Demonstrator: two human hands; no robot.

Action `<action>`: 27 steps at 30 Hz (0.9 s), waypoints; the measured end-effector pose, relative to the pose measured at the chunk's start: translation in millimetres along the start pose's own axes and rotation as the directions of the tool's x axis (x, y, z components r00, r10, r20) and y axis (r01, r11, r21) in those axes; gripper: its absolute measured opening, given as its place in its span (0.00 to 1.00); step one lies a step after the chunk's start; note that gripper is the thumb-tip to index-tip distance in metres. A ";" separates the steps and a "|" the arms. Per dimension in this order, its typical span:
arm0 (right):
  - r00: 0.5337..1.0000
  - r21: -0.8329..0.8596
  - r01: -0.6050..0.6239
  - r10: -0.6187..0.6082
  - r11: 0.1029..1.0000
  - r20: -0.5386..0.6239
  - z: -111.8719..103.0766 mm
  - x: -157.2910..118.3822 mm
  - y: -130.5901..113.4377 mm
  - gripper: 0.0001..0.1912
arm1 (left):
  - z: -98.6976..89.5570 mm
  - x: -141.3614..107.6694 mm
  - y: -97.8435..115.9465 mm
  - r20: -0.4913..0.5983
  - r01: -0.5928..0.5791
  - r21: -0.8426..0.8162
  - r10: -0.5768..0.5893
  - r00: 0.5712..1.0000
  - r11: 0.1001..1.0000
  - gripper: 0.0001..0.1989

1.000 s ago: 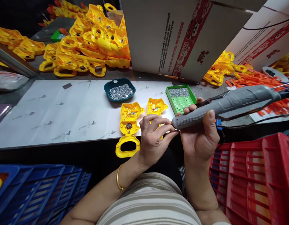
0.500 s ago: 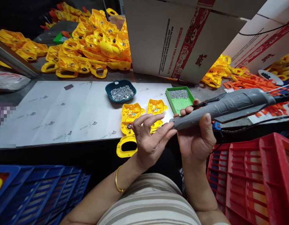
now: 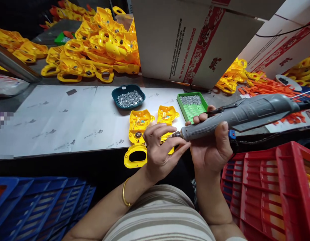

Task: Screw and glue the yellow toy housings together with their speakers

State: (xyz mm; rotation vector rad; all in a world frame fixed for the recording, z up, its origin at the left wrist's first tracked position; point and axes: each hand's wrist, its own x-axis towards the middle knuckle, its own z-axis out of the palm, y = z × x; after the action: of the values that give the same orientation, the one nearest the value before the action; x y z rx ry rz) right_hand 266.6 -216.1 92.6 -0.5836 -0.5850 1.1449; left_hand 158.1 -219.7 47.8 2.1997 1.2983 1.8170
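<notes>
A grey electric screwdriver (image 3: 240,115) lies across my right hand (image 3: 210,144), whose fingers wrap round its body from behind, thumb in front. Its metal tip points left toward my left hand (image 3: 162,147). The thumb and a finger of my left hand are brought together beside that tip; anything between them is too small to make out. Behind my left hand, two yellow plastic shells, one on the left (image 3: 139,120) and one on the right (image 3: 166,113), lie open with wires inside. The left shell's looped handle hangs over the table edge.
A dark teal tray (image 3: 116,95) and a green tray (image 3: 185,112) hold small metal pieces on the white sheet (image 3: 56,124). Yellow shells (image 3: 91,50) are piled behind, beside a cardboard box (image 3: 167,40). A blue crate (image 3: 51,201) and a red crate (image 3: 265,187) stand below.
The fingers of my left hand have shifted off the front end of the screwdriver, and its metal tip now shows. My right hand has barely moved.
</notes>
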 end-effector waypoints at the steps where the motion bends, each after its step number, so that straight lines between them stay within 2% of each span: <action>1: 1.000 0.003 -0.005 0.005 1.000 0.002 0.7 -0.3 -0.1 0.13 | -2.2 0.8 -0.3 -0.021 -0.005 0.015 0.005 1.000 1.000 0.05; 4: 1.000 -0.012 -0.011 0.010 1.000 -0.019 1.7 0.1 0.7 0.13 | -7.1 2.7 -2.4 -0.016 -0.008 0.084 0.009 1.000 0.996 0.09; 7: 0.999 -0.057 -0.003 0.001 0.998 -0.041 0.8 0.5 2.2 0.12 | -8.4 2.9 -4.6 0.024 -0.025 0.108 0.023 0.999 0.994 0.08; 16: 0.999 -0.081 0.018 -0.022 0.997 -0.049 -2.3 -0.6 6.0 0.12 | 0.7 4.8 0.0 0.055 0.014 -0.018 -0.013 0.998 1.000 0.04; 20: 0.999 -0.061 0.027 -0.029 0.998 -0.032 -0.7 0.5 2.9 0.13 | -4.7 2.8 5.9 0.018 -0.036 -0.023 0.037 0.999 0.999 0.05; 23: 1.000 -0.072 0.016 -0.018 0.997 -0.024 0.4 2.4 -1.4 0.15 | -13.6 6.5 4.3 -0.034 -0.090 0.049 0.091 0.995 0.995 0.08; 27: 1.000 -0.048 -0.001 0.000 0.999 -0.016 0.3 3.7 -2.6 0.14 | -14.2 10.6 -3.4 -0.019 -0.042 0.158 0.046 0.999 0.987 0.10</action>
State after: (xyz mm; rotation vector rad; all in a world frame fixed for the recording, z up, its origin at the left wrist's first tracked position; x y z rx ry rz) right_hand 269.2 -213.4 95.1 -0.6341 -0.5999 1.1279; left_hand 144.4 -218.0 59.4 2.3091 1.4576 1.8187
